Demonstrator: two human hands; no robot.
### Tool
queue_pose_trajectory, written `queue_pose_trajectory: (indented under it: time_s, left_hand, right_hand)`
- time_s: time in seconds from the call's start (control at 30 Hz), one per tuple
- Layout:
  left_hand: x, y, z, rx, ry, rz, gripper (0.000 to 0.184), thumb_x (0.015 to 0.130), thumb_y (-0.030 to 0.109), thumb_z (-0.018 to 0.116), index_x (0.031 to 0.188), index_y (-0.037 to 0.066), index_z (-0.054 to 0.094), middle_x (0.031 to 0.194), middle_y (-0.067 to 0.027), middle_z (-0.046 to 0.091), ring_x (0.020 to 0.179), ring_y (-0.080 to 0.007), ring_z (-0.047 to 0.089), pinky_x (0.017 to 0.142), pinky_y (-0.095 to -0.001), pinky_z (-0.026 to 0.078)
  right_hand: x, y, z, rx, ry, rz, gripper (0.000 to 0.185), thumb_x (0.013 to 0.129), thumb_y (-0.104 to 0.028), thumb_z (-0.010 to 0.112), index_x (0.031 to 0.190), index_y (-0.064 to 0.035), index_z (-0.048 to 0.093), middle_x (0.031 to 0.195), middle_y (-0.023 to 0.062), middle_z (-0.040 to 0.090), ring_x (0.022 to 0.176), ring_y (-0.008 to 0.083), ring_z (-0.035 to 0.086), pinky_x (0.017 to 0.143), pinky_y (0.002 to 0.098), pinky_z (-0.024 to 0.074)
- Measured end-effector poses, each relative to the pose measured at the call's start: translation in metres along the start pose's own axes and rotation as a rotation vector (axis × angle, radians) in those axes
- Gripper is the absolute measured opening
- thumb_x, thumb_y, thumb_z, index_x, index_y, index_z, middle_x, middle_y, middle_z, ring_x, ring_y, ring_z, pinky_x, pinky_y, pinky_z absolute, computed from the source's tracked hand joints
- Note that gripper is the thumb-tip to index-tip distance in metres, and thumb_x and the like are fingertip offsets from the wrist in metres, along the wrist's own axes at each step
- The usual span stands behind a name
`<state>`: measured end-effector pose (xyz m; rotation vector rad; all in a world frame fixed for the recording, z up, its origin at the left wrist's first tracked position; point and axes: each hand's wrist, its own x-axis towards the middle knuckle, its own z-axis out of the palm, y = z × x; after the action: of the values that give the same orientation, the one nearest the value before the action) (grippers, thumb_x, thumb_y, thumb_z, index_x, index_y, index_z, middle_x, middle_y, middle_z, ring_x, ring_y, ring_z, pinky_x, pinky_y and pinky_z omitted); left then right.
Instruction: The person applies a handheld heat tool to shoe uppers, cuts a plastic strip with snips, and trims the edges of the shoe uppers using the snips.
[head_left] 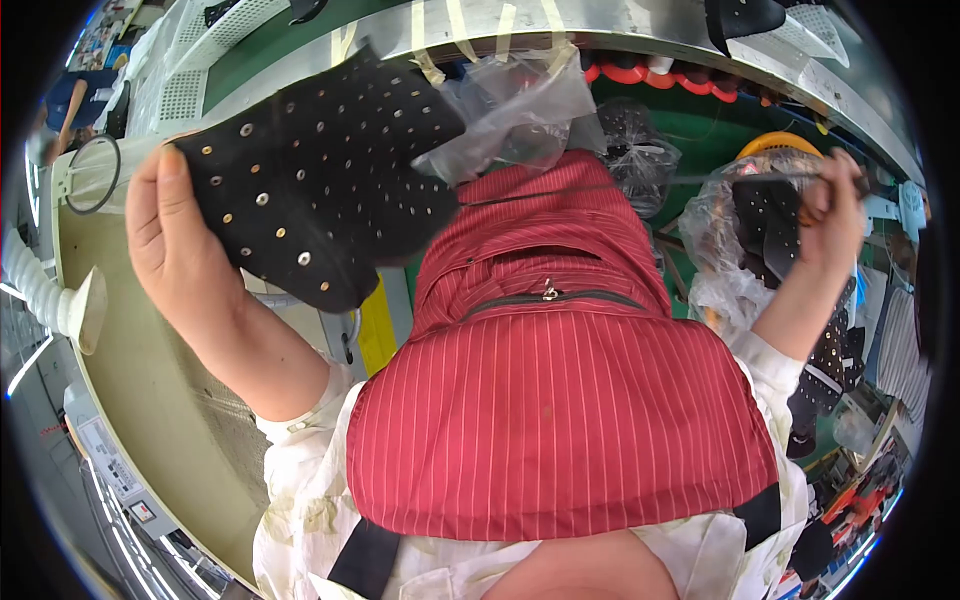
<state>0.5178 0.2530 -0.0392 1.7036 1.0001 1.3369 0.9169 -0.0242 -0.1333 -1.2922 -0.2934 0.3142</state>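
Red pinstriped apron [560,430] cloth spreads closest to us, covering our front, with a zipped pocket across its middle and pale patterned sleeves [310,440] on both sides. Beyond it our two bare hands are raised, well apart. Our left hand [185,215] pinches the edge of a black studded piece [320,180], thumb on the near face, so the floppy sheet fans out above the apron, dotted with metal rings and studs. From near its far edge a thin dark line [640,186] runs across to our right hand [835,210], whose fingers are curled but blurred; we cannot tell whether they grip it, or whether it is cord or rod.

We judge the step to be working that line at the piece; the next move seems to call for a firm left pinch and a steady right hand.

Farther off hangs a clear plastic bag [530,115] below a metal bench edge [660,38]; rightward sits a yellow basket [780,143]. At far left, another person [75,105] is partly visible.
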Motion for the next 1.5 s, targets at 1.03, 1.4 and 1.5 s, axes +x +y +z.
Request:
queue_pose_trajectory:
  time_s: [1.03,1.4,1.5]
  left_hand:
    - [0.010,0.011,0.046,-0.317,-0.452,-0.127,0.019,0.095,0.016,0.047,0.095,0.000,0.058,0.086,-0.0059,0.062,0.076,-0.0100,0.058,0.070,-0.0219,0.046]
    - [0.055,-0.156,0.150,-0.350,-0.340,-0.722,0.026,0.094,0.019,0.052,0.103,-0.005,0.058,0.089,-0.0087,0.065,0.077,-0.0131,0.063,0.068,-0.0251,0.050]
    - [0.068,-0.175,0.166,0.051,-0.360,-0.427,0.025,0.092,0.021,0.051,0.102,0.000,0.061,0.090,-0.0140,0.066,0.079,-0.0249,0.064,0.073,-0.0320,0.049]
  right_hand:
    - [-0.032,0.038,0.100,-0.128,-0.851,0.210,0.009,0.082,0.000,0.063,0.091,-0.0006,0.062,0.087,0.0013,0.062,0.082,0.0092,0.057,0.076,0.0236,0.0449]
    - [0.041,0.079,0.145,-0.679,-0.437,0.011,0.017,0.084,-0.013,0.065,0.090,0.0035,0.064,0.072,-0.0032,0.058,0.067,0.0029,0.049,0.060,0.0192,0.0395]
    - [0.060,0.093,0.160,-0.832,-0.381,-0.015,0.021,0.083,-0.016,0.063,0.090,0.0033,0.064,0.072,0.0042,0.062,0.066,0.0083,0.055,0.061,0.0241,0.0435]
